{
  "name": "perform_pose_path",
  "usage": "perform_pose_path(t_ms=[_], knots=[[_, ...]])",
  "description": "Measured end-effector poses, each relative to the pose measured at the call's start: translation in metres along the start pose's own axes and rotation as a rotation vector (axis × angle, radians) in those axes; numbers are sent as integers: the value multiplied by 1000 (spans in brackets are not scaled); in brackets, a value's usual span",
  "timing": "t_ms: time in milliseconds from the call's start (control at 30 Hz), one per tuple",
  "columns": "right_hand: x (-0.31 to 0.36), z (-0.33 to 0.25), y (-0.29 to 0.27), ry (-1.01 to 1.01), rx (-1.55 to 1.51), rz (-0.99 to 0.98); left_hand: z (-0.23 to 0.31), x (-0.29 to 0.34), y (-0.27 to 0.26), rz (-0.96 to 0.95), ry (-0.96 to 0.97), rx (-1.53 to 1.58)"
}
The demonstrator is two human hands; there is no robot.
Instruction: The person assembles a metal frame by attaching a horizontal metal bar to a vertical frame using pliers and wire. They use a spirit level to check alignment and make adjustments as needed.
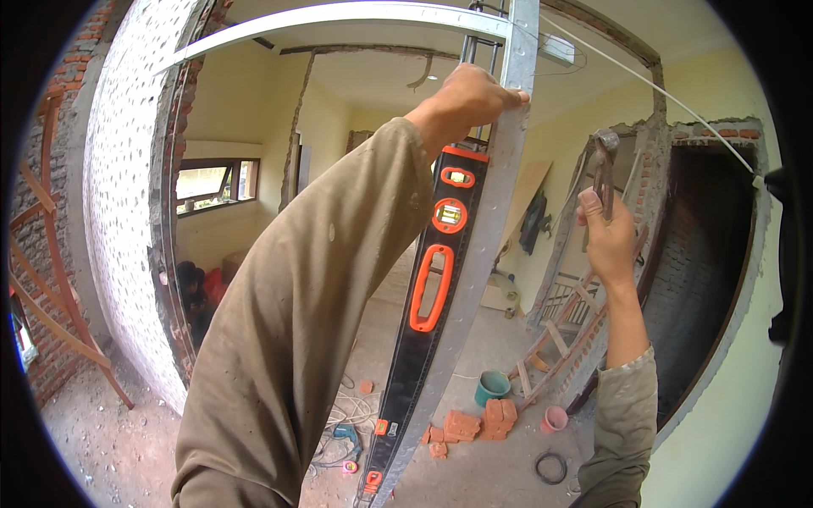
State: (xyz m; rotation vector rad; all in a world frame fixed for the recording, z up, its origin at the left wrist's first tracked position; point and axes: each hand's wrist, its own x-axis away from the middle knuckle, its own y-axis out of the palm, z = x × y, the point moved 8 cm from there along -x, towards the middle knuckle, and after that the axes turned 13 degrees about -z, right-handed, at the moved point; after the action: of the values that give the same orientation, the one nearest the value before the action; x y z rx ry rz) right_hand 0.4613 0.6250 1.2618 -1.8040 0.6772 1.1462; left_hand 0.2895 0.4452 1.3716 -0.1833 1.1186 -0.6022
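My left hand (pixel 467 100) is raised high, its fingers curled at the upright grey metal post (pixel 500 178) and the thumb pressed on the post's edge. Thin steel bars (pixel 481 52) run behind that hand. Just below it, a long black spirit level (pixel 417 339) with orange vial rings and an orange-rimmed grip slot lies along the post, slightly tilted in view. Off to the right, my right hand (pixel 608 233) is closed round the handles of metal pincers (pixel 604 161), their rounded head up and apart from the post.
A metal beam (pixel 339 14) crosses overhead to the post. On the floor are red bricks (pixel 474 423), a green bucket (pixel 492 387), a pink bucket (pixel 555 418), a coiled cable (pixel 550 467) and a blue power tool (pixel 345 436). A wooden ladder (pixel 555 339) leans near the dark doorway (pixel 699 271).
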Motion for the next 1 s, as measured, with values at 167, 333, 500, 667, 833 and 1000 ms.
perform_pose_path(t_ms=[167, 333, 500, 667, 833, 1000], knots=[[-2, 3, -4, 46, 30, 15, -4, -3, 0, -25, -55, 16], [-1, 2, -4, 90, -5, -20, -5, -6, 0, -12, -41, -18], [10, 21, -8, 352, -277, -55, -5, -6, 0, -15, -53, -7], [45, 67, -25, 367, -754, 308, -7, -5, 0, -1, -83, 1], [186, 202, 50, 1020, -911, -4, -5, -3, -1, 19, -57, -71], [293, 245, 93, 1049, -1336, 157, -4, -2, -2, 14, -43, -45]])
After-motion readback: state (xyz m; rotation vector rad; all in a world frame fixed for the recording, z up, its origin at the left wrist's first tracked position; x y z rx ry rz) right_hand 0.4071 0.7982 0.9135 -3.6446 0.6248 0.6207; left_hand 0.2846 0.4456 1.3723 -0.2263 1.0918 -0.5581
